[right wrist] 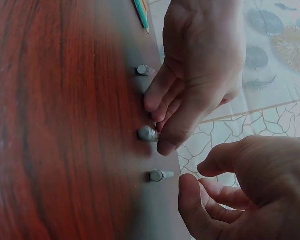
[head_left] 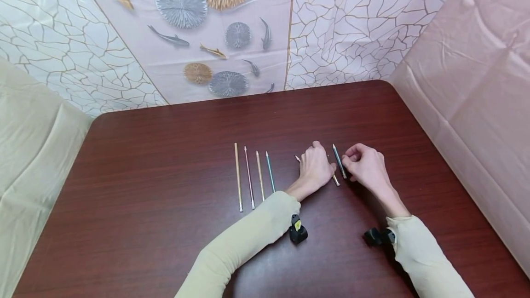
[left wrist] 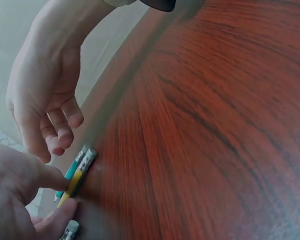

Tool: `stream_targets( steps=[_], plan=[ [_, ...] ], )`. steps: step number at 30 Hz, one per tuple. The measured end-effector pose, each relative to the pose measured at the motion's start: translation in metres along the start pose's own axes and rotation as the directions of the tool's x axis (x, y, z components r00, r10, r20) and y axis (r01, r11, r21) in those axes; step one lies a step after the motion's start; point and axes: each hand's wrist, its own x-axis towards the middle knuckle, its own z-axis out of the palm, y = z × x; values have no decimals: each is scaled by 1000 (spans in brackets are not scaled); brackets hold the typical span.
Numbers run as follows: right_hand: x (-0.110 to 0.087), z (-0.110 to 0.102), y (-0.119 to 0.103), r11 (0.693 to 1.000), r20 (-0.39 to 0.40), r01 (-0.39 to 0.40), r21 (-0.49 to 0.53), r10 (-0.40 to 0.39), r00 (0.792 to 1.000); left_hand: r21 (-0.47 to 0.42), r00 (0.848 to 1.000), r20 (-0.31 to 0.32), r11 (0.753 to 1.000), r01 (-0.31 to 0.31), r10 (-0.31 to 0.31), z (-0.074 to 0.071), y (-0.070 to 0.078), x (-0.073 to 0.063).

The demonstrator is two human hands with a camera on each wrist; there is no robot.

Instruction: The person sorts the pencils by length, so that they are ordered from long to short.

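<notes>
My left hand (head_left: 316, 164) pinches a yellow pencil (left wrist: 76, 181) by its eraser end between thumb and finger, low over the table. Beneath that hand, the pale tip of another pencil (head_left: 297, 158) pokes out; most of its shaft is hidden, and its eraser (right wrist: 144, 70) shows in the right wrist view. Just right of the yellow pencil lies a dark teal pencil (head_left: 339, 162). My right hand (head_left: 366, 164) is beside it, fingers loosely curved, thumb and index apart with nothing between them.
Left of the hands, a gold pencil (head_left: 238, 178), a dark red pencil (head_left: 249, 176), another gold pencil (head_left: 260, 174) and a bright teal pencil (head_left: 270, 169) lie roughly parallel. The brown table (head_left: 165, 160) meets patterned cloth (head_left: 339, 26) behind and a pinkish cloth (head_left: 463, 82) at right.
</notes>
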Motion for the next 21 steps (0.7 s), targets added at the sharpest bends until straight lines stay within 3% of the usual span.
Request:
stream_targets(
  steps=[8, 21],
  plan=[
    [1, 2, 2, 1000, 5, -1, -9, 2, 1000, -43, 1000, 8, 999, -8, 8, -3, 0, 1],
    [3, 4, 1, 998, 53, -57, -13, 58, 997, -7, 998, 30, 999, -51, 51, -4, 1, 3]
  ],
)
